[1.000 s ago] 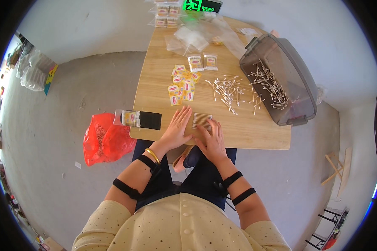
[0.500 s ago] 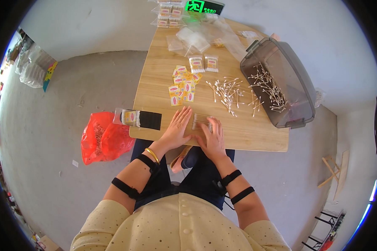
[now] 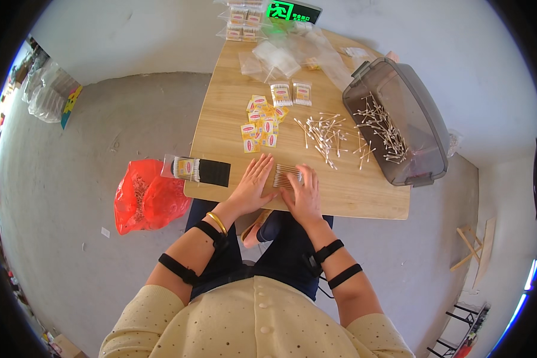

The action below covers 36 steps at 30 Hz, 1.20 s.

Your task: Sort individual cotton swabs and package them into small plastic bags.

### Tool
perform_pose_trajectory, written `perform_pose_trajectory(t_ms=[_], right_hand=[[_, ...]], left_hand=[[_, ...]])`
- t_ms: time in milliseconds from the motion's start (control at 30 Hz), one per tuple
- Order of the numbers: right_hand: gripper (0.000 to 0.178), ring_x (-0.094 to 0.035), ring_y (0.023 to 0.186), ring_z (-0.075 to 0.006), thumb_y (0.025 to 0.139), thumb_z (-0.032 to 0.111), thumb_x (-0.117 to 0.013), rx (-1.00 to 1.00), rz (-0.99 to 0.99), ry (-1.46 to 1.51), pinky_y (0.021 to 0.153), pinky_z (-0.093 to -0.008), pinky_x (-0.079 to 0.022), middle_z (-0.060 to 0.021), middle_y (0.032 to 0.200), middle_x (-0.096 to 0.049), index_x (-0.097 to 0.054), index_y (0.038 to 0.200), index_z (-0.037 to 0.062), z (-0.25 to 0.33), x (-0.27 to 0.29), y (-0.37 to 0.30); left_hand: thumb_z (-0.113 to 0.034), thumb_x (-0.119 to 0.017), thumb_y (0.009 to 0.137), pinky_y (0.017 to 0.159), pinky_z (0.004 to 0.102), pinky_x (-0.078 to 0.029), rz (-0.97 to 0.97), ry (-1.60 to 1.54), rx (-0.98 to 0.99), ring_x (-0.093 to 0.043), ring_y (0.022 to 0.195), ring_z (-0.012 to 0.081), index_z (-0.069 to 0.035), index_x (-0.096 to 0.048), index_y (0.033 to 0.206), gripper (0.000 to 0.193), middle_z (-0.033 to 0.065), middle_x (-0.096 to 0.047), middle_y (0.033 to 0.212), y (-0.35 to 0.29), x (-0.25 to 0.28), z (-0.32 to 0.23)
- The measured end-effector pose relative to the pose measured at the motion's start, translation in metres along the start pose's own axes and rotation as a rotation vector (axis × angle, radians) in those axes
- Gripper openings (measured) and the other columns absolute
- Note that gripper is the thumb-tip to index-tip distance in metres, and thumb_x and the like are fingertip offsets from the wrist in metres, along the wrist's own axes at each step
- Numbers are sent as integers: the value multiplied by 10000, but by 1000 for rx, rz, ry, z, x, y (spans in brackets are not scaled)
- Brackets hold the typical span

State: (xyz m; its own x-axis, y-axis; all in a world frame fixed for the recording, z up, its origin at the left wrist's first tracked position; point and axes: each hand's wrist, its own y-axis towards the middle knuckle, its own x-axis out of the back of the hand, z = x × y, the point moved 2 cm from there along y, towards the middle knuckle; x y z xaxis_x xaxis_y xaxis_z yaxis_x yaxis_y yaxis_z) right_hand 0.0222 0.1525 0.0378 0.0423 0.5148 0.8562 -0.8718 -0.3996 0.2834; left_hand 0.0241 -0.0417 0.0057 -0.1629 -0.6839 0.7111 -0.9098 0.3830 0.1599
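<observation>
Neatly rowed swabs (image 3: 282,174), right hand (image 3: 305,197) touching

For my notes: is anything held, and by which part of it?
Nothing looks gripped: the right hand touches the swab row at its right part; the left hand lies flat.

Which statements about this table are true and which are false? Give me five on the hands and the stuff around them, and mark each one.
1. The right hand has its fingers at the neat row of cotton swabs. True.
2. The left hand is gripping a yellow card. False: the left hand is palm down beside the row, with no card visible in it.
3. The grey bin has loose swabs inside. True.
4. The red plastic bag lies on the table. False: the red plastic bag is off the table, past its left edge.
5. The yellow cards lie left of the scattered swab pile. True.
</observation>
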Motion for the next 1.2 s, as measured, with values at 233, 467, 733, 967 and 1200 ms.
perform_pose_trajectory(t_ms=[233,467,733,967,1200], right_hand=[[388,-451,1354,-437,877,244,-750,10,4,-30,1161,-561,-353,-207,1369,-503,-671,1198,40,-2,-2,1],[370,-464,1333,-428,879,243,-749,-8,-22,8,1152,-561,-359,-192,1335,-515,-682,1186,46,-4,0,9],[367,-473,1325,-420,882,244,-749,-6,-23,-18,1149,-555,-361,-182,1320,-525,-685,1191,55,-8,0,14],[363,-491,1310,-409,888,241,-745,-22,-29,-26,1141,-546,-373,-171,1338,-535,-685,1197,61,-7,-2,18],[446,-489,1308,-414,901,241,-734,-48,35,-5,1141,-542,-376,-185,1391,-520,-637,1297,62,-12,-3,13]], left_hand=[[-264,-781,854,1299,465,-115,9,-5,2,-154,1586,338,31,-196,1605,997,208,-231,1680,0,0,0],[-275,-762,865,1301,465,-114,14,4,6,-156,1584,340,28,-182,1610,991,219,-234,1674,1,1,-2],[-275,-758,865,1301,465,-116,17,7,11,-158,1583,340,26,-186,1610,986,219,-241,1670,1,2,-3],[-273,-756,864,1301,462,-118,16,16,12,-163,1582,337,31,-195,1605,978,220,-244,1669,0,2,-3],[-334,-730,891,1296,471,-129,35,88,5,-170,1576,357,59,-209,1592,958,233,-242,1665,2,3,-8]])
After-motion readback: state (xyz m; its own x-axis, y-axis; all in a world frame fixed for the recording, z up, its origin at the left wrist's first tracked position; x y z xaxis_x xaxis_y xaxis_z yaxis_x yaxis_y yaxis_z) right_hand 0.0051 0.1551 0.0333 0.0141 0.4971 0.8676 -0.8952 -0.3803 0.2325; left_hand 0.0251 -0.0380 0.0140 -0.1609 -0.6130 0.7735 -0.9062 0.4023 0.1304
